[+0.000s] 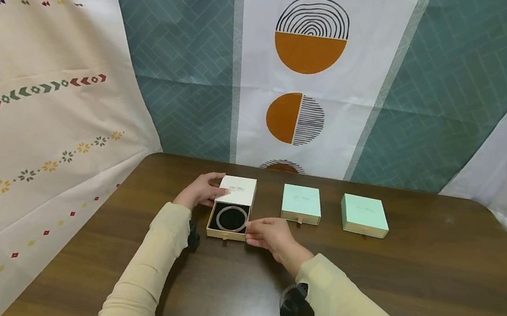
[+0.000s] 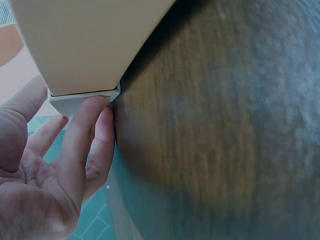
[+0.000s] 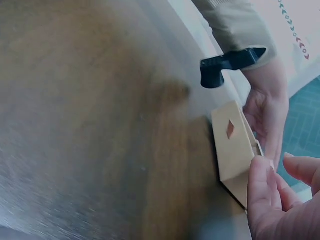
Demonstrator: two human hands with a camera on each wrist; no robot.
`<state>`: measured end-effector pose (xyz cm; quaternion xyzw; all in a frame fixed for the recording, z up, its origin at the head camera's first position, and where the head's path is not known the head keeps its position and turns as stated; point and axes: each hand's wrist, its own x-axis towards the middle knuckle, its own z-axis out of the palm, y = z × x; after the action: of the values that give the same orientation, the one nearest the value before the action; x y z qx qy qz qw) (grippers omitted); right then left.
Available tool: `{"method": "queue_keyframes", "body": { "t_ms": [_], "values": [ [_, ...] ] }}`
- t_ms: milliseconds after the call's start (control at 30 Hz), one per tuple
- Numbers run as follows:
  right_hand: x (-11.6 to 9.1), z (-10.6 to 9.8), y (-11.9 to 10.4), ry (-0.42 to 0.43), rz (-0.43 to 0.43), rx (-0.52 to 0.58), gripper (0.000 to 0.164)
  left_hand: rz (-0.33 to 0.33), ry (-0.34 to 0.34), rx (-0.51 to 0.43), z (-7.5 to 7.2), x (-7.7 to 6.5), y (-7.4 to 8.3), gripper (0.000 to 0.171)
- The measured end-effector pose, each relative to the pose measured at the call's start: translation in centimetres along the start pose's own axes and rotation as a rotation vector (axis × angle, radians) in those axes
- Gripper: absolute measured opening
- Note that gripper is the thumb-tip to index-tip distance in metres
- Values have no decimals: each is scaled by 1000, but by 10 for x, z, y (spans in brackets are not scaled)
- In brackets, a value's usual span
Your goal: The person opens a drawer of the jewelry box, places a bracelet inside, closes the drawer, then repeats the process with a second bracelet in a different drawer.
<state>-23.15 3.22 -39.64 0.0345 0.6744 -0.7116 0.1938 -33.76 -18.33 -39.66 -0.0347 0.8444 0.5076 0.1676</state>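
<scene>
Table (image 1: 226, 293): wood-grained, soft sheen | left box (image 1: 238, 188): smooth, matt card | its lining (image 1: 232, 219): matt, clothlike | two right boxes (image 1: 302, 202): smooth card | far curtain (image 1: 189, 64): creased cloth | sleeves (image 1: 148, 267): matt cloth

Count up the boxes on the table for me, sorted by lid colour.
White box: 1
Mint green boxes: 2
Total: 3

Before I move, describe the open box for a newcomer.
On the brown table, three small boxes form a row. The open box is leftmost, between left hand and right hand. Unlike its mint-green neighbours, it has a white top and pulled-out drawer.
</scene>
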Motion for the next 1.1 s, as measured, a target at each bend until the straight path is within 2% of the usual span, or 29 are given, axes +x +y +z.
{"method": "queue_keyframes", "body": {
  "t_ms": [400, 767, 900, 1100],
  "values": [
    [-14, 10, 9, -84, 34, -7, 27, -21, 21, -14, 1, 0, -4, 69],
    [-26, 30, 20, -120, 75, 40, 28, 2, 11, 9, 2, -4, 2, 69],
    [-27, 37, 25, -120, 63, 76, 25, 7, 6, 10, 2, -4, 2, 69],
    [-24, 41, 31, -67, 50, 126, 25, 2, 5, 8, 1, -3, 2, 69]
  ]
}}
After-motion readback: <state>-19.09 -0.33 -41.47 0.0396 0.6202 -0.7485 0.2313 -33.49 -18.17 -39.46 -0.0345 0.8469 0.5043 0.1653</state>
